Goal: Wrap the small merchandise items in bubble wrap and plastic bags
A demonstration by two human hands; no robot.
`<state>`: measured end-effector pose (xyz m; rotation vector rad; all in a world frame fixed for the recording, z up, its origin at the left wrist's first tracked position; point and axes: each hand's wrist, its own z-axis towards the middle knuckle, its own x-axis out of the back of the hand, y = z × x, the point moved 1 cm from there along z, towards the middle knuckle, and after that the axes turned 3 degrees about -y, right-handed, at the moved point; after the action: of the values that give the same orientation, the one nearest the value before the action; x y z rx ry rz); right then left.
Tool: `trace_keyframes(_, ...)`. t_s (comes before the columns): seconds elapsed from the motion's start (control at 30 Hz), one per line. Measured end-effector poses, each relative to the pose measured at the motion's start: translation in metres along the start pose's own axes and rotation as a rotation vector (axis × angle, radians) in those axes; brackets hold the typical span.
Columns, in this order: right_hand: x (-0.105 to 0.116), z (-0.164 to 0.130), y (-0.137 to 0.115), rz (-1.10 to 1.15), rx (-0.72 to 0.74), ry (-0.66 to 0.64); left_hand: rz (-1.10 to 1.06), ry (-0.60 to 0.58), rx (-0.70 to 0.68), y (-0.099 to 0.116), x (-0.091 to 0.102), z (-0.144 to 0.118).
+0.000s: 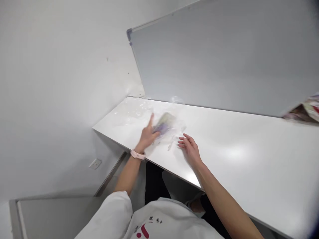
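My left hand (147,134) rests on a blurred purple and yellowish sponge or cloth (164,122) lying on a white table (236,156), fingers pressed onto its near edge. Clear plastic wrapping (171,137) seems to lie around it. My right hand (189,147) hovers flat just right of the item, fingers spread, touching or nearly touching the wrapping's edge. Shiny wet-looking streaks (132,113) cover the table's far left corner.
A grey whiteboard (224,59) leans on the wall behind the table. A crumpled colourful bag (305,111) lies at the right edge. A wall socket (95,163) sits low on the left wall. I wear a white shirt and a pink wristband (138,154).
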<state>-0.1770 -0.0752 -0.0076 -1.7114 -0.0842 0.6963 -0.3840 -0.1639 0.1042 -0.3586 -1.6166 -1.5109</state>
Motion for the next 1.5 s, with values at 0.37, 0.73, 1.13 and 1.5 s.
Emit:
trace_keyframes(0.37, 0.094, -0.056, -0.059, 0.608, 0.061, 0.145, 0.408, -0.242, -0.529, 0.12, -0.204, -0.081)
trace_keyframes(0.73, 0.088, -0.083, -0.045, 0.439, 0.02, 0.141, 0.169, -0.248, -0.275, 0.128, -0.186, -0.077)
trace_keyframes(1.13, 0.184, -0.072, -0.117, -0.409, -0.09, 0.32, -0.784, -0.303, 0.243, 0.1, -0.157, -0.035)
trace_keyframes(1.5, 0.142, -0.117, -0.051, -1.171, 0.407, 0.599, -0.485, -0.177, 0.117, 0.064, -0.18, -0.046)
